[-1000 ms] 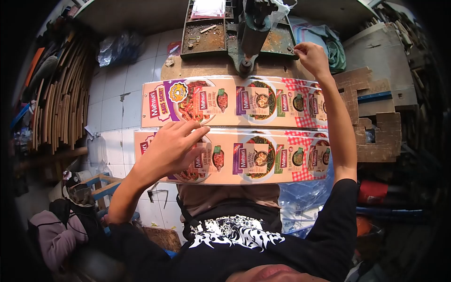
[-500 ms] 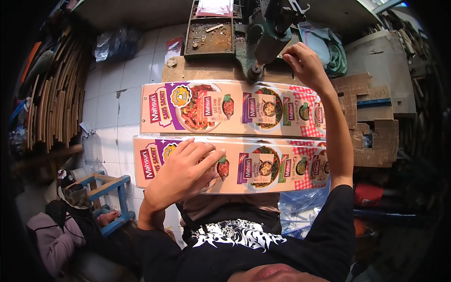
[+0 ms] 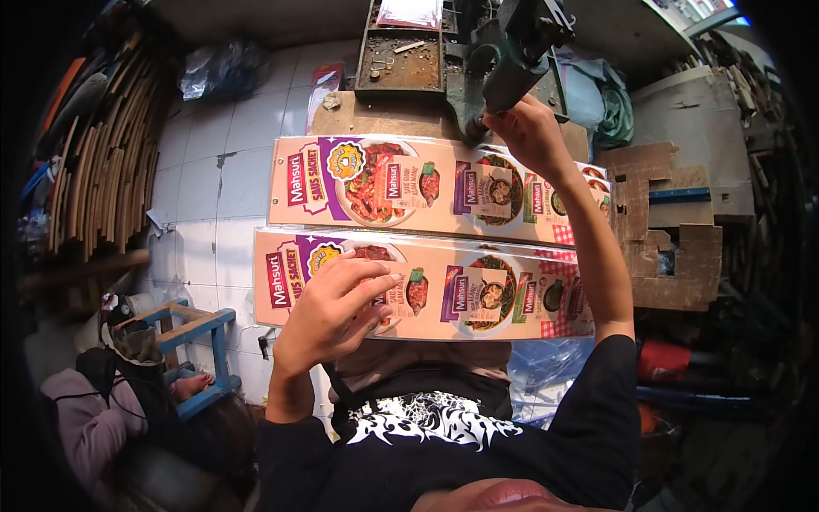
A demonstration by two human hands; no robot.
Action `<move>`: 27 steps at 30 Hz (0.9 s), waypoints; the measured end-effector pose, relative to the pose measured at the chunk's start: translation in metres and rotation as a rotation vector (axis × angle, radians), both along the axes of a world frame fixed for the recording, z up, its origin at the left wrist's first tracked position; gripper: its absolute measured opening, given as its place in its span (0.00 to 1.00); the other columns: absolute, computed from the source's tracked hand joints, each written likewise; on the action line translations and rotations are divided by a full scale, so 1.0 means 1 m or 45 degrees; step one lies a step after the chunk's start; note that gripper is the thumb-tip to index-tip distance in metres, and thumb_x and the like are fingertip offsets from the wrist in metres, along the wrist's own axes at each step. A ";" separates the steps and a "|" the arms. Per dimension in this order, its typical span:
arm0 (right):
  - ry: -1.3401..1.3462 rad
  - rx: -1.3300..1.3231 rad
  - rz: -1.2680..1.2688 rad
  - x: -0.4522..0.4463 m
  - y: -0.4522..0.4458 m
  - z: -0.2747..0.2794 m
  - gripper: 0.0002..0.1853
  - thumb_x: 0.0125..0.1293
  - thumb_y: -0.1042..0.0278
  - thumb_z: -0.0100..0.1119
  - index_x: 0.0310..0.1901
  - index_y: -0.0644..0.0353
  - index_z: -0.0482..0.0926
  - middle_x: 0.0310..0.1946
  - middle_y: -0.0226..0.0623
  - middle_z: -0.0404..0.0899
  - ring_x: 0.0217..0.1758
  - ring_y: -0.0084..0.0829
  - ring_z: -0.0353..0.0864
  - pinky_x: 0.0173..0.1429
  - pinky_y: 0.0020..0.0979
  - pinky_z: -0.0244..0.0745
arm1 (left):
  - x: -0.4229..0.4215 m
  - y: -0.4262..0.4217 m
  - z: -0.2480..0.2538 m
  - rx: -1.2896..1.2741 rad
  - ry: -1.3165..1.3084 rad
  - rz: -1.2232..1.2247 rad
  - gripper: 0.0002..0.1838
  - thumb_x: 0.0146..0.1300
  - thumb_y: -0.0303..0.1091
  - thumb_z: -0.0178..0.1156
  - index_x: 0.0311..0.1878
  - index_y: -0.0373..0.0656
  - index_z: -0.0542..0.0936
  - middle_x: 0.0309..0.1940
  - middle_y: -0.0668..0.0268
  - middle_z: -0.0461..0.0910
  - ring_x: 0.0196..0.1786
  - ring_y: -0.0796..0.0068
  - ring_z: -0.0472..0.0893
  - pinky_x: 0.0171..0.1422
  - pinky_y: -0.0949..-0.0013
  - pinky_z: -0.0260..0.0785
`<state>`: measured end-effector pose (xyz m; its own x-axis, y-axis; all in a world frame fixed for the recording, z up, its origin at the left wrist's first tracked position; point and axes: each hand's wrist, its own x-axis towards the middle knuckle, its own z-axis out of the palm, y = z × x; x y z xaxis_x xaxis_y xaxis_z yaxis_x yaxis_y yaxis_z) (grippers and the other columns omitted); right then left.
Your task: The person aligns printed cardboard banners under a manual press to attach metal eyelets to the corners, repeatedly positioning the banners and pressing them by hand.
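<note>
My left hand (image 3: pixel 337 307) is unclenched, its fingers loosely bent over the left half of a long, glossy, peach-coloured printed panel (image 3: pixel 435 299) with food pictures. My right hand (image 3: pixel 536 141) has thumb and fingers drawn together close beside the foot of a dark green metal press (image 3: pixel 516 72) with a thick round column; I cannot tell whether they grip anything. A second long peach-coloured panel (image 3: pixel 409 213) lies between my hands, passing under my right forearm. Beyond and left of my right hand sits a rust-stained dark metal tray (image 3: pixel 425 73)
</note>
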<state>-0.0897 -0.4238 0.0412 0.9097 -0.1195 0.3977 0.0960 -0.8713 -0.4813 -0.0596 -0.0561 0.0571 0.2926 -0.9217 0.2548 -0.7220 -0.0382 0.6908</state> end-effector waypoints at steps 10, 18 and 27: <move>0.185 0.215 -0.273 -0.095 0.027 0.030 0.17 0.63 0.66 0.64 0.53 0.60 0.79 0.39 0.41 0.79 0.40 0.32 0.81 0.43 0.30 0.76 | 0.005 0.044 -0.006 -0.035 -0.002 1.148 0.14 0.65 0.28 0.59 0.52 0.34 0.78 0.49 0.54 0.79 0.53 0.61 0.79 0.59 0.62 0.69; 0.522 -0.180 -1.311 -0.291 0.041 -0.013 0.22 0.65 0.60 0.61 0.57 0.64 0.76 0.51 0.49 0.78 0.53 0.44 0.77 0.59 0.39 0.70 | 0.012 0.066 -0.032 0.147 -0.017 1.457 0.18 0.58 0.35 0.69 0.48 0.33 0.81 0.35 0.59 0.80 0.34 0.71 0.78 0.39 0.68 0.73; 0.063 0.442 -1.533 -0.303 0.074 -0.048 0.17 0.65 0.64 0.62 0.49 0.70 0.81 0.34 0.43 0.85 0.34 0.23 0.82 0.41 0.27 0.77 | 0.014 0.070 -0.036 0.146 0.015 1.526 0.16 0.57 0.37 0.71 0.42 0.34 0.82 0.30 0.64 0.79 0.31 0.76 0.74 0.39 0.70 0.70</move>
<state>-0.3930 -0.3495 -0.0069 0.1639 -0.9754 0.1473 -0.6966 -0.2202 -0.6829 -0.0455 0.0138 0.0212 0.9803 -0.0795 0.1809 -0.1793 -0.7423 0.6456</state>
